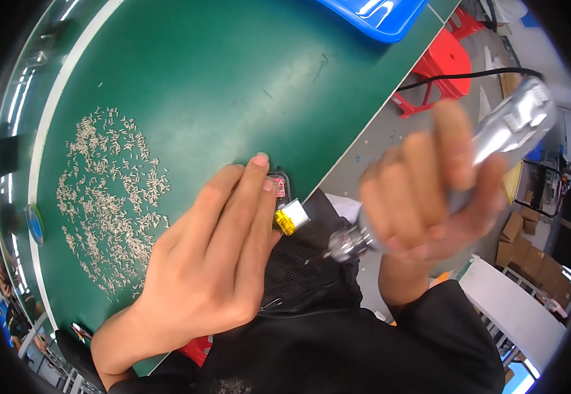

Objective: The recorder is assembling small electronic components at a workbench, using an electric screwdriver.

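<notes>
Though blurred, right hand [407, 194] grips screwdriver [521, 125].

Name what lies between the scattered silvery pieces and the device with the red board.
In the head view: green tabletop, then the left hand, partly covering the device.

Small parts [108, 211] lie left of the left hand [206, 262]

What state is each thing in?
Device: open, red board showing
Silver-and-yellow part: exposed, at the device's edge
Left hand: fingers extended over the device
Driver: held, apart from the device; running state unclear
Right hand: closed around the driver, blurred
Metal pieces: loose, scattered on the green table
Blue tray: partly cropped
</notes>
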The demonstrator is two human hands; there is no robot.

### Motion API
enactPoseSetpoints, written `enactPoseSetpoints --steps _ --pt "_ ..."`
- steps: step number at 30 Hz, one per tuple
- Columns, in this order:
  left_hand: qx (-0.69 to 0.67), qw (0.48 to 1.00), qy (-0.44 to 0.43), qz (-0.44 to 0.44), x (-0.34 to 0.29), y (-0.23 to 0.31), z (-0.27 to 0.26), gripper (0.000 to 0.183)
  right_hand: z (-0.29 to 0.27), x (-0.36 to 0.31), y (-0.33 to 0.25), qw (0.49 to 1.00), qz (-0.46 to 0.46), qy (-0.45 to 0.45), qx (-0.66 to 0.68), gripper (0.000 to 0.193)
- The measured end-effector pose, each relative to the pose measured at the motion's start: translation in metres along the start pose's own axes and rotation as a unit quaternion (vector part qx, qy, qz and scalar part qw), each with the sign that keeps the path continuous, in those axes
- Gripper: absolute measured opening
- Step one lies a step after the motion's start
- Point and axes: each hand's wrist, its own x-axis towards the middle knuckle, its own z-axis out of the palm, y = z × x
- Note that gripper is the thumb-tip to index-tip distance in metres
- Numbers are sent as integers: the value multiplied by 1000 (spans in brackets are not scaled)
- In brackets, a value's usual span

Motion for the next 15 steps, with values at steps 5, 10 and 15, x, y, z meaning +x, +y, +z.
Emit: enactPoseSetpoints --steps 5,10,15 --pt "4 1000 -17 13 -5 -7 3 37 -2 30 -30 996 -2 -23 -82 27" --pt "45 998 -7 40 -3 -7 5 34 -6 44 -26 994 -12 -26 -108 28" --pt "57 998 7 39 -6 -9 9 35 -17 53 -16 991 29 -58 -118 30"
